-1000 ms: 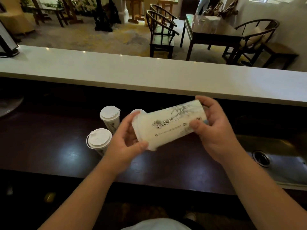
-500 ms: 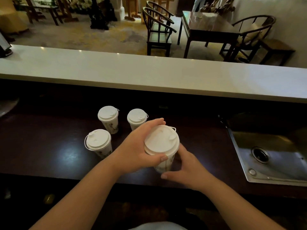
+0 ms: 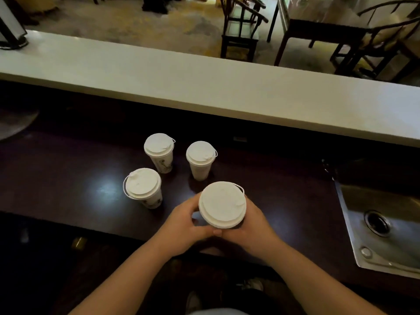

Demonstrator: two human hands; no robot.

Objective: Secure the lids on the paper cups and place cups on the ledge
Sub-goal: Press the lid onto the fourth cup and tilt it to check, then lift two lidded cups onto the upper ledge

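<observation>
Risk: three lidded cups [image 3: 143, 188] left of the grip could be knocked during the lift | left hand [image 3: 184, 226] and right hand [image 3: 254, 223] are clamped around held cup [image 3: 222, 204] over tabletop [image 3: 68, 183]; ledge [image 3: 204, 87] is bare | lid seating cannot be judged | cup wall is hidden.

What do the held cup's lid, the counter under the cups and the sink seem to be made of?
Lid: matte white, probably plastic or moulded fibre. Counter: dark and glossy, mirroring a light; polished wood or stone, unclear. Sink: brushed grey sheen, likely stainless steel.
</observation>
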